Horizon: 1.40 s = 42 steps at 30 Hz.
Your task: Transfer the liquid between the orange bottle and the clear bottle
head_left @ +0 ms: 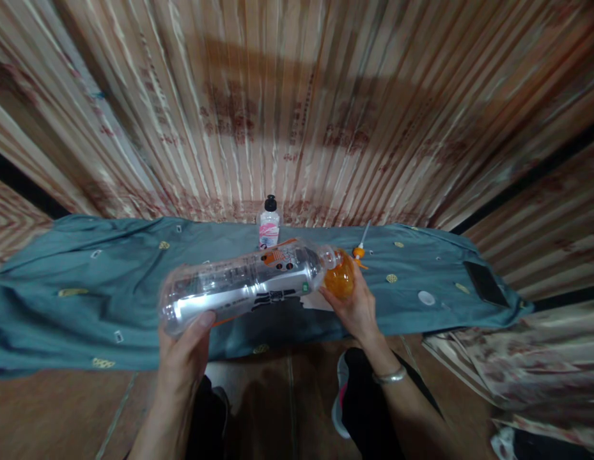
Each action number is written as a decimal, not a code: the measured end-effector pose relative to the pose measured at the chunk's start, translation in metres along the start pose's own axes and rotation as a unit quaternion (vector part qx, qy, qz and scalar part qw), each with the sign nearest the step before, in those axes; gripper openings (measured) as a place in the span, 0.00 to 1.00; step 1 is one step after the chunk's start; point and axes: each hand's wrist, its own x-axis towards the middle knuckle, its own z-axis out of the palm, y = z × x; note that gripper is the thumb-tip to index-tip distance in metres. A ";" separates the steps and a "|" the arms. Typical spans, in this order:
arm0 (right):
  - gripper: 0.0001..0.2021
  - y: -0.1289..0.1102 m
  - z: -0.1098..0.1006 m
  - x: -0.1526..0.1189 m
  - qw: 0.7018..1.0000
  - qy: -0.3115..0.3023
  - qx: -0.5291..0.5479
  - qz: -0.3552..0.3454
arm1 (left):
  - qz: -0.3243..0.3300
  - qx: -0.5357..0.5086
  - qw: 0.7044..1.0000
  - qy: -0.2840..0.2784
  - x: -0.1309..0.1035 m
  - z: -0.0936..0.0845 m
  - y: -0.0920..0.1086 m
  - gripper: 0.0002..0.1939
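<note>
My left hand (184, 345) grips the base end of a large clear plastic bottle (243, 281) with a silver and orange label. The bottle lies nearly level, its neck pointing right and slightly up. In my right hand (357, 310) is a small round orange bottle (339, 275), held against the neck of the large one. Whether the two mouths meet exactly I cannot tell. An orange pump top (359, 253) with a thin pale tube lies on the cloth just beyond my right hand. What is inside the large bottle is hard to make out.
A white and pink bottle with a black cap (270, 223) stands at the back of the bench, covered by a teal cloth (133, 281). A white disc (426, 298) and a dark phone (485, 283) lie to the right. Pleated curtains (287, 115) hang behind.
</note>
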 end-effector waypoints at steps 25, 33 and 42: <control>0.45 0.000 0.000 0.000 1.000 0.003 -0.002 -0.002 | 0.013 0.000 1.000 0.000 0.001 -0.001 -0.001 0.35; 0.46 0.002 0.000 -0.001 1.000 -0.002 -0.004 0.000 | 0.013 0.023 1.000 0.001 0.000 0.002 0.001 0.35; 0.45 0.001 0.001 -0.001 1.000 0.005 -0.004 0.002 | 0.000 0.011 1.000 0.010 0.000 0.005 0.003 0.36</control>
